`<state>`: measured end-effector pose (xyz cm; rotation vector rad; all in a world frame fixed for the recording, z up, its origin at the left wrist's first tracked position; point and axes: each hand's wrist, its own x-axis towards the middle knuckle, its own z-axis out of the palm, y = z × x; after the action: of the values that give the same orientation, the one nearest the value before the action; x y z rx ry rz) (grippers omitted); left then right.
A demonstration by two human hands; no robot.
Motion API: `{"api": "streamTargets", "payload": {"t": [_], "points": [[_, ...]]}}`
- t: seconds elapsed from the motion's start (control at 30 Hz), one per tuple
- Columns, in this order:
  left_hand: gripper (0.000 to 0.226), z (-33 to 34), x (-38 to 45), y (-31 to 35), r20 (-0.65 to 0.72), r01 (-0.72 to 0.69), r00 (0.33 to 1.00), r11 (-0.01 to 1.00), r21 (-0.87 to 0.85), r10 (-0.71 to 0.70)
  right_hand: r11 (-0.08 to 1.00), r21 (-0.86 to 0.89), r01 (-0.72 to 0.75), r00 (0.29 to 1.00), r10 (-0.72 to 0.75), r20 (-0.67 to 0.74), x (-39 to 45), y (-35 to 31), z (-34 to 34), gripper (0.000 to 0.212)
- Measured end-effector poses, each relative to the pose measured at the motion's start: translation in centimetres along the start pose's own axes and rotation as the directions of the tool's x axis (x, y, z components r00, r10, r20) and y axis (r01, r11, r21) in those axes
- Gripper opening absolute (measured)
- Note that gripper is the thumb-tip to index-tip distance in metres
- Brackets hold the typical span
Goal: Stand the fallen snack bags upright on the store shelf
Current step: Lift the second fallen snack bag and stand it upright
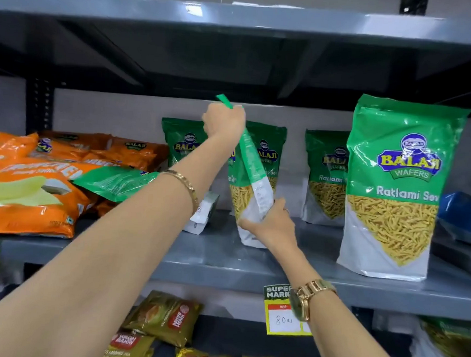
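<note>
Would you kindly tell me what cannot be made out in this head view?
- Fallen green bag: front faces away, left forearm covers its end.
- Rear green bag: label partly behind the left hand.
- Price tag: the watch covers part.
- Blue pack: cut by the right edge.

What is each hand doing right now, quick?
Left hand: closed, pinching the top seal of the green Ratlami Sev bag.
Right hand: closed on the same bag's lower edge, by the shelf.
</note>
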<state>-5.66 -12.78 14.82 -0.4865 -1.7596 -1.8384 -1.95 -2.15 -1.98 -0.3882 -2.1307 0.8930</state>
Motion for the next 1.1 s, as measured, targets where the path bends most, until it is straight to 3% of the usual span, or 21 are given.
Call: {"api": "streamTargets", "payload": {"t": [0.17,0.27,0.4,0.5,0.57,0.67,0.8,0.9,0.97,1.1], "points": [[0.034,2.6,-1.3,0.6,0.173,-0.218,0.965,0.971,0.101,0.199,0.988,0.116,-0.102,0.995,0.101,0.014,-0.1,0.4,0.3,0.076],[0.043,3.3,-1.9,0.7,0.294,-0.262,0.928,0.962,0.082,0.228,0.976,0.18,-0.125,0.992,0.119,0.043,-0.1,0.7,0.2,0.07],[0.059,2.2,-2.2,-0.1,0.316,-0.268,0.913,0.963,-0.014,0.259,0.971,0.203,-0.125,0.992,0.12,0.033,-0.2,0.7,0.2,0.077],[0.037,0.9,-2.4,-2.5,0.283,-0.295,0.902,0.945,-0.144,0.325,0.955,0.263,-0.14,0.99,0.132,0.048,-0.3,0.6,0.1,0.077],[0.039,0.4,-2.3,-4.8,0.259,-0.225,0.928,0.956,-0.186,0.269,0.933,0.323,-0.159,0.987,0.144,0.069,-0.2,0.6,-0.3,0.08],[0.052,0.5,-2.1,-8.7,0.357,-0.033,0.932,0.996,-0.087,0.062,0.926,0.34,-0.163,0.987,0.149,0.066,-0.2,0.6,-0.8,0.083],[0.053,1.5,-2.5,-12.0,0.518,0.313,0.828,0.944,-0.107,-0.216,0.94,0.314,-0.136,0.99,0.117,0.078,-0.4,0.8,-0.9,0.083],[0.043,2.6,-2.6,-12.6,0.638,0.412,0.729,0.903,-0.119,-0.249,0.938,0.32,-0.135,0.991,0.119,0.067,-0.4,1.0,-0.9,0.08],[0.052,3.2,-2.8,-13.2,0.731,0.459,0.639,0.881,-0.111,-0.24,0.935,0.323,-0.144,0.989,0.128,0.07,-0.3,1.1,-0.8,0.079],[0.062,3.3,-3.1,-15.0,0.725,0.472,0.642,0.874,-0.118,-0.249,0.911,0.351,-0.215,0.975,0.176,0.138,0.3,1.6,-1.3,0.064]]}}
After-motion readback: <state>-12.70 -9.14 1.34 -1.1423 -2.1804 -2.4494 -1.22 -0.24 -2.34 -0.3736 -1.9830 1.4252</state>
